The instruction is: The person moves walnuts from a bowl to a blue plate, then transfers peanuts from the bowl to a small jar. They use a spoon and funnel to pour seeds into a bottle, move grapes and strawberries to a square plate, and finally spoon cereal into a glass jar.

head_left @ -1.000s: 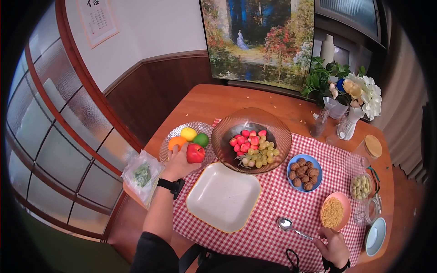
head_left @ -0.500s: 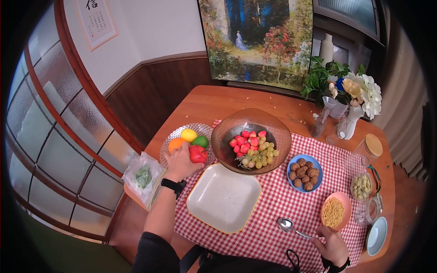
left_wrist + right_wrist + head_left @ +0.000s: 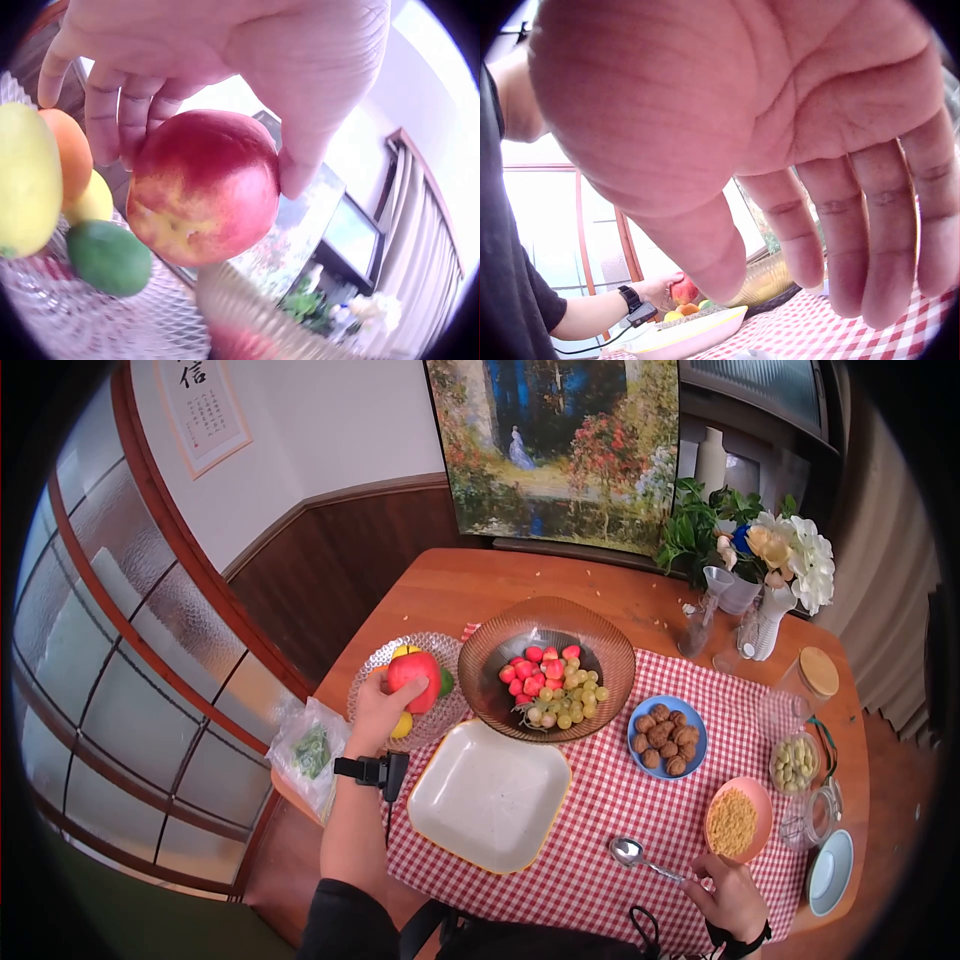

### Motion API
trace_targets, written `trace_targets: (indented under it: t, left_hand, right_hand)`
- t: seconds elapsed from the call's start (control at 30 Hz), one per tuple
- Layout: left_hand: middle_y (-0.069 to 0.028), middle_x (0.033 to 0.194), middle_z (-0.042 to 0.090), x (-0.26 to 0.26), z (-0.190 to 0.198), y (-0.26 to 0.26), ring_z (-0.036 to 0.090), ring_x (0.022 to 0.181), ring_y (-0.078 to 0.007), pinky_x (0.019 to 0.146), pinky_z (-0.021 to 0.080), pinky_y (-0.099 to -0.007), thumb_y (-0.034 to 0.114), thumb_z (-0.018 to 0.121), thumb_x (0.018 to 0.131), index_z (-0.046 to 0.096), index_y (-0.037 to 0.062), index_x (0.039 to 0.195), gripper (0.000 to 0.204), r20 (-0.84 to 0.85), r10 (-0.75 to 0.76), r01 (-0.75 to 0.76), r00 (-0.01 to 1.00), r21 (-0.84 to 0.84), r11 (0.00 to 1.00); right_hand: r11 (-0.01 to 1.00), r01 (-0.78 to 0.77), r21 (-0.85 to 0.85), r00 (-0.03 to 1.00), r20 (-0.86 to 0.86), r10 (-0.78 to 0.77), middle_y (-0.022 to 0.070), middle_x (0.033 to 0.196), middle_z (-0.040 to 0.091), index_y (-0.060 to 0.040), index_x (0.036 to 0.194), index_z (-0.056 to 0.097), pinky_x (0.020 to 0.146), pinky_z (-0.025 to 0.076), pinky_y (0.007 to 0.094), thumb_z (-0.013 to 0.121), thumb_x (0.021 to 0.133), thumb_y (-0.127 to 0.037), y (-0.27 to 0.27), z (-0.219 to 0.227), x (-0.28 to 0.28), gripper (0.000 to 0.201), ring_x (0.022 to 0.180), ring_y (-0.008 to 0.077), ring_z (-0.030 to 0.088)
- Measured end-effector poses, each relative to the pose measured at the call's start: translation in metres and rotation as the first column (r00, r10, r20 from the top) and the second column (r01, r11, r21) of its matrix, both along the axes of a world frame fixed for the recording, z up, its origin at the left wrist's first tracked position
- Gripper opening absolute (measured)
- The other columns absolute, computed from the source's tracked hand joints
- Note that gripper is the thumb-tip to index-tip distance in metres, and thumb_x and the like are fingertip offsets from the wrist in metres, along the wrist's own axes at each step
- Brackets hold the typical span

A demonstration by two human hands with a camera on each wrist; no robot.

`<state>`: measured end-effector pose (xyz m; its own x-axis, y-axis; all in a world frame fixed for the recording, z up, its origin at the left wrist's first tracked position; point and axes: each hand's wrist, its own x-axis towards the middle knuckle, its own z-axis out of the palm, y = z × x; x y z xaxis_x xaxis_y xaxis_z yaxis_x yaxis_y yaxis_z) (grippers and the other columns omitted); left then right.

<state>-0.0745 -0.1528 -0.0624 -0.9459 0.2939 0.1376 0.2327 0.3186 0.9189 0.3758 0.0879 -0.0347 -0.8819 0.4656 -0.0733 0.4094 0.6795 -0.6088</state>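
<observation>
My left hand (image 3: 374, 712) grips a red and yellow nectarine (image 3: 202, 191) between thumb and fingers, above the clear textured glass plate (image 3: 440, 732). On that plate sit an orange (image 3: 69, 154), yellow lemons (image 3: 28, 180) and a green lime (image 3: 109, 259); in the head view the nectarine partly covers them. My right hand (image 3: 735, 903) hangs relaxed at the table's front edge, its fingers loosely extended with nothing in them in the right wrist view. Close to its fingertips is the handle of a metal spoon (image 3: 628, 850) lying on the checked cloth.
A white square dish (image 3: 490, 795) stands front centre. Behind it is a brown glass bowl (image 3: 490, 650) of strawberries and grapes. Rightward are a blue plate of walnuts (image 3: 665, 735), a pink bowl (image 3: 762, 810), glass jars and flower vases. A plastic bag (image 3: 310, 750) lies at the left edge.
My left hand has lifted the nectarine off the glass plate and turned, uncovering a second yellow fruit below. The head view has shifted slightly; my right hand stays put.
</observation>
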Motion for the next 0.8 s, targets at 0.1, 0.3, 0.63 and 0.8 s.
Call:
trace_targets:
  t: [0.1, 0.3, 0.63, 0.8]
  left_hand:
    - [-0.0109, 0.094, 0.064, 0.004, 0.001, 0.015, 0.063, 0.079, -0.0141, 0.068, 0.053, -0.0262, 0.029, 0.076, 0.078, 0.056, -0.0071, 0.106, 0.05, 0.106, -0.15, 0.126, 0.983, 0.207, 0.97]
    - [-0.0127, 0.096, 0.064, 0.025, 0.013, 0.047, 0.064, 0.079, -0.0145, 0.067, 0.054, -0.0271, 0.027, 0.074, 0.08, 0.055, -0.0079, 0.108, 0.049, 0.093, -0.22, 0.192, 0.971, 0.244, 0.951]
    - [-0.0125, 0.082, 0.062, 0.015, -0.024, 0.044, 0.063, 0.074, -0.017, 0.065, 0.05, -0.0277, 0.036, 0.071, 0.081, 0.054, -0.0067, 0.11, 0.054, -0.094, -0.129, 0.122, 0.987, -0.08, 0.989]
    - [-0.0142, 0.083, 0.064, -0.017, -0.012, -0.003, 0.064, 0.074, -0.0234, 0.067, 0.05, -0.0324, 0.035, 0.07, 0.081, 0.058, -0.0052, 0.105, 0.048, -0.142, 0.008, -0.023, 0.99, -0.109, 0.994]
  right_hand:
    - [0.999, -0.021, 0.035, 1.0, 0.018, 0.02, 0.0168, 0.076, 0.064, 0.0031, 0.088, 0.059, 0.063, 0.05, 0.0369, 0.072, 0.074, -0.011, 0.0, 0.001, -0.003, 0.024, 0.069, 0.0318, 0.064]
    - [1.0, -0.023, 0.011, 0.999, -0.027, 0.023, 0.0167, 0.076, 0.063, 0.0033, 0.088, 0.059, 0.062, 0.05, 0.0367, 0.072, 0.074, -0.011, -0.001, 0.003, -0.001, 0.024, 0.068, 0.0317, 0.064]
    - [1.0, -0.01, 0.016, 0.999, -0.037, 0.01, 0.017, 0.078, 0.064, 0.0028, 0.089, 0.059, 0.063, 0.051, 0.0364, 0.072, 0.074, -0.011, 0.0, 0.001, 0.004, 0.024, 0.07, 0.0318, 0.064]
    - [1.0, -0.001, 0.029, 1.0, -0.015, 0.001, 0.0169, 0.078, 0.064, 0.0024, 0.09, 0.06, 0.064, 0.051, 0.0367, 0.071, 0.075, -0.012, 0.002, 0.001, 0.004, 0.024, 0.07, 0.0322, 0.064]
